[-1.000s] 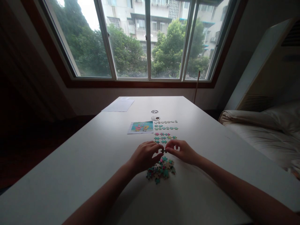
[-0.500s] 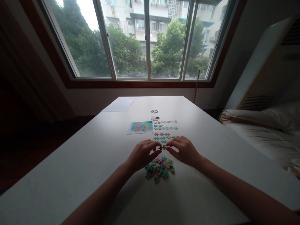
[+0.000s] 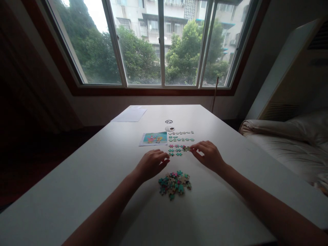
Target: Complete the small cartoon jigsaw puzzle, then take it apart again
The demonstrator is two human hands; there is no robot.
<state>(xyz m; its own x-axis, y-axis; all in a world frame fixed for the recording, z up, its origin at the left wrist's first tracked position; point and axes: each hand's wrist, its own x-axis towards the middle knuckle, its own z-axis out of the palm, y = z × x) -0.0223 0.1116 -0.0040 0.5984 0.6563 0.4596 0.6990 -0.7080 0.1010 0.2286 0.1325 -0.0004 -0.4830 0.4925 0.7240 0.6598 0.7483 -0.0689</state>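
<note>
My right hand [image 3: 208,155] pinches a jigsaw puzzle piece [image 3: 187,148] between thumb and fingertips, over the right end of a row of laid-out pieces. My left hand [image 3: 153,164] hovers just left of the lowest row, its thumb and bent fingers slightly apart with nothing visible between them. Below and between the hands lies a loose heap of puzzle pieces [image 3: 175,184], mostly teal, with some pink and beige. Several neat rows of puzzle pieces [image 3: 178,150] stretch away beyond my hands.
A colourful cartoon picture sheet [image 3: 155,138] lies left of the rows. Two round stickers or discs [image 3: 169,129] sit farther back, and white paper [image 3: 129,115] rests at the far left corner of the white table [image 3: 84,177]. A pale sofa [image 3: 287,143] stands to the right.
My hands have moved apart. The right hand carried the puzzle piece forward and right to the rows, while the left let go of it and drew slightly left.
</note>
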